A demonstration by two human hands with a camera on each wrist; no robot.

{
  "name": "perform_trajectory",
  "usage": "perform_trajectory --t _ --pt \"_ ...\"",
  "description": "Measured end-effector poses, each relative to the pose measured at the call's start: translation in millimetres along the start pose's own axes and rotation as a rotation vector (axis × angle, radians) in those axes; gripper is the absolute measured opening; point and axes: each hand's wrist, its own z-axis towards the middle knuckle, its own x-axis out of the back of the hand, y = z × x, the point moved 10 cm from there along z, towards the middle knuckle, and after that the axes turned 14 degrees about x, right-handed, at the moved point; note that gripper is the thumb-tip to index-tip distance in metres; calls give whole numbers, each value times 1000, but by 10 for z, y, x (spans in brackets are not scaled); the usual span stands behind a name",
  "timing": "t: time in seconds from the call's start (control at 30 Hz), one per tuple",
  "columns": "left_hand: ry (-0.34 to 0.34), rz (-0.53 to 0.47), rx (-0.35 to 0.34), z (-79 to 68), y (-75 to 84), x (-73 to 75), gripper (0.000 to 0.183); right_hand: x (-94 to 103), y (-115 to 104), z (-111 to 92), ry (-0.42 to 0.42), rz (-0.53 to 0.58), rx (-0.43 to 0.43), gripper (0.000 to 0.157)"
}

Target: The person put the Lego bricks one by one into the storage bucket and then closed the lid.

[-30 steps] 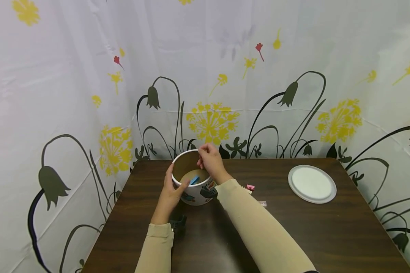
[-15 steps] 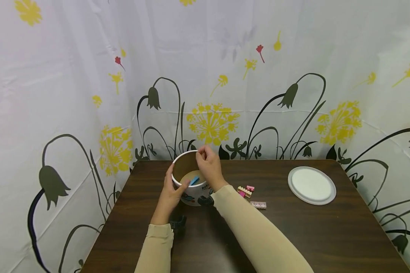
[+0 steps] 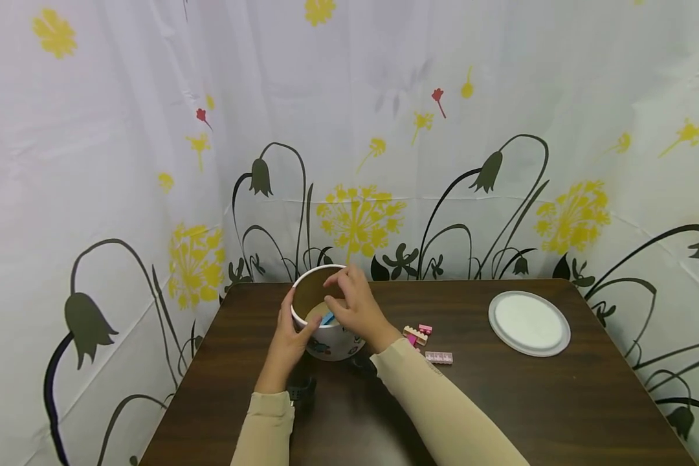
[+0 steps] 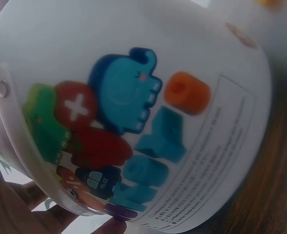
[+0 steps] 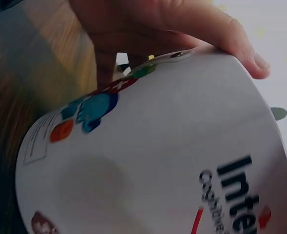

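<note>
The left hand (image 3: 288, 344) grips the rim of a white tub (image 3: 333, 347), inside which a blue block (image 3: 327, 318) is only partly visible. The right hand (image 3: 359, 309) reaches over the rim, some fingers hidden; whether it holds anything I cannot tell. Rightward lie small, indistinct pink pieces (image 3: 439, 358) and a white disc (image 3: 530, 323).

Your dark wood-grain counter (image 3: 536, 401) carried a white bucket (image 3: 333, 343), pink and cream bricks (image 3: 415, 335) near it, and a round white lid (image 3: 529, 323) farther right.
</note>
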Motion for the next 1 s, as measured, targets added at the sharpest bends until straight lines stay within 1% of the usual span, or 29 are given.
perform_trajectory --t 0.1,0.27,0.37,0.5,0.57,0.7,0.8,0.9,0.97,1.0 --pt "0 -1 -1 3 -2 -14 99 20 -13 -98 -22 16 6 29" --pt "15 -2 -6 6 12 1 98 88 -46 -290 -47 55 -30 44" --pt "18 -1 -12 5 16 7 98 194 -71 -405 -28 67 -58 50" --pt "25 9 -12 -4 -2 10 97 347 -32 -584 28 84 -131 52" --pt "27 18 -9 -20 -18 15 96 407 20 -696 53 86 -178 52" --pt "21 17 6 -37 -24 19 96 561 180 -925 63 84 -280 52" --pt "13 10 5 -26 -2 12 98 740 352 -1127 83 130 -384 52" --pt "6 13 3 -16 14 1 99 944 521 -1368 124 182 -495 51" --pt "9 18 6 -10 13 2 99 1069 593 -1521 130 188 -547 50" --pt "12 20 7 -9 13 4 99 1129 631 -1599 129 173 -570 49"
